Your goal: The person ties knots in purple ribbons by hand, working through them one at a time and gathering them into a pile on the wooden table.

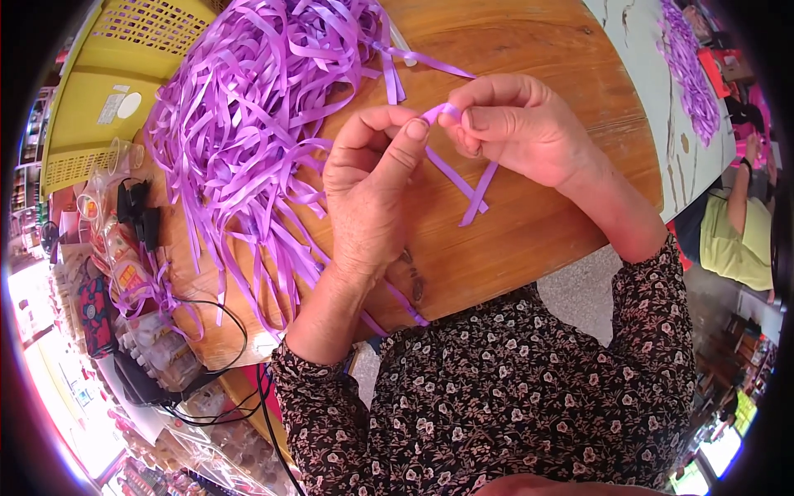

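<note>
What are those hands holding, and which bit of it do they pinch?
Both hands hold one purple ribbon strip. The left hand and right hand pinch its looped top between fingertips; its two tails hang crossed below.

left hand (372, 178): raised, thumb and forefinger pinched | right hand (513, 124): fingers curled, fingertips meeting the left's | forearms: angled inward, patterned sleeves

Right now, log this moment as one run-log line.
left hand: pinching purple ribbon strip | right hand: folding strip's loop | ribbon pile: left on wooden table | yellow basket: behind pile
</note>
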### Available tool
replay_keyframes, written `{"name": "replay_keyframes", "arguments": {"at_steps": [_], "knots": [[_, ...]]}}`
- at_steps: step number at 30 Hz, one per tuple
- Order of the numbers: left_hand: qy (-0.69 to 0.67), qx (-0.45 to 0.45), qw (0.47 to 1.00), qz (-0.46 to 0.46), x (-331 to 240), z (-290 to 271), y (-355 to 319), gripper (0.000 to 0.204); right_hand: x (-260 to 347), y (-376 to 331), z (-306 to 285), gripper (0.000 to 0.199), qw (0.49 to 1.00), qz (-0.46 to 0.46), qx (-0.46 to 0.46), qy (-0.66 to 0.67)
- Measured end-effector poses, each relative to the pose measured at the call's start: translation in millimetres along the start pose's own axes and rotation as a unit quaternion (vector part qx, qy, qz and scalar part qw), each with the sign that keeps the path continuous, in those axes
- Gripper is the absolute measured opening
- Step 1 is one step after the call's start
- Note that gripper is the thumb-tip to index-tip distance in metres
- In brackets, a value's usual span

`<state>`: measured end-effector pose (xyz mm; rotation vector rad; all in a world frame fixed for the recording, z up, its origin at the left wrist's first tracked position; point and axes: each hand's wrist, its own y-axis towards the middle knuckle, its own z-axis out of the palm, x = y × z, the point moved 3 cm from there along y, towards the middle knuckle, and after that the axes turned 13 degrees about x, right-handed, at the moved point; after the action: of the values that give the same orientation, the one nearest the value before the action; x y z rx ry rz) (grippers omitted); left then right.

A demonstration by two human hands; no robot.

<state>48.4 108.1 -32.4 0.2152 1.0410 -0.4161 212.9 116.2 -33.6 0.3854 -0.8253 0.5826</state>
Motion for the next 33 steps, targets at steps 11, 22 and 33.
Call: {"name": "replay_keyframes", "arguments": {"at_steps": [11,22,33], "knots": [[0.053,-0.029,0.995,0.076,5.6,3.9,-1.4,0.008,-2.4,4.5,5.6,0.026,0.994,-0.056,-0.029,-0.092],[0.028,-0.048,0.997,0.054,9.3,8.1,-3.1,0.014,6.5,2.2,20.1,0.029,0.706,-0.209,-0.04,-0.676],[-0.041,-0.038,0.997,0.057,7.3,5.5,-5.5,0.014,6.1,5.0,25.1,0.024,0.811,-0.133,-0.063,-0.566]]}}
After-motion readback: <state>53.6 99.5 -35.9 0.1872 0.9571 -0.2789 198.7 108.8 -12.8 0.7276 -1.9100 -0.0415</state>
